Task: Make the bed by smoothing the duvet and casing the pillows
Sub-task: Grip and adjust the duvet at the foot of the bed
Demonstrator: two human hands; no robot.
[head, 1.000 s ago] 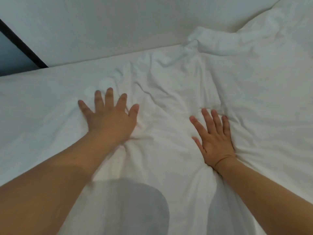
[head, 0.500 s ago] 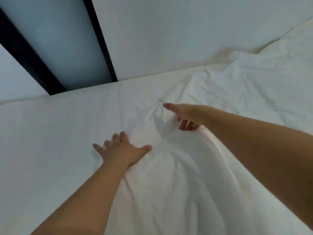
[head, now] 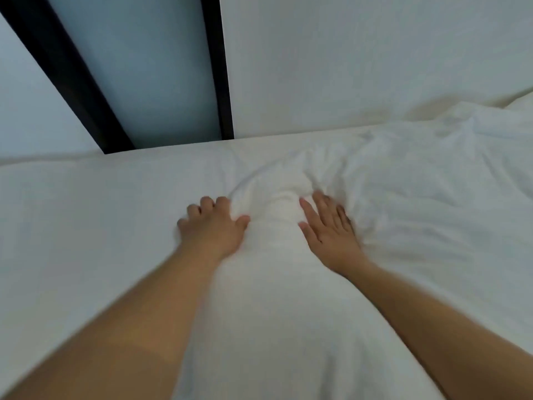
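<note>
In the upper left of the frame a dark frame [head: 72, 79] stands behind the bed. In the middle, the left hand [head: 212, 229] lies on the duvet [head: 403, 226] with its fingers bent into the cloth; whether it pinches it, I cannot tell. Right of the raised fold [head: 277, 223], the right hand [head: 328, 229] presses flat with straight fingers, probably to push this fold out. The wrinkles continue to the right.

left hand [head: 212, 226]: knuckles bent, palm down | right hand [head: 328, 226]: fingers straight (blurred), flat
</note>
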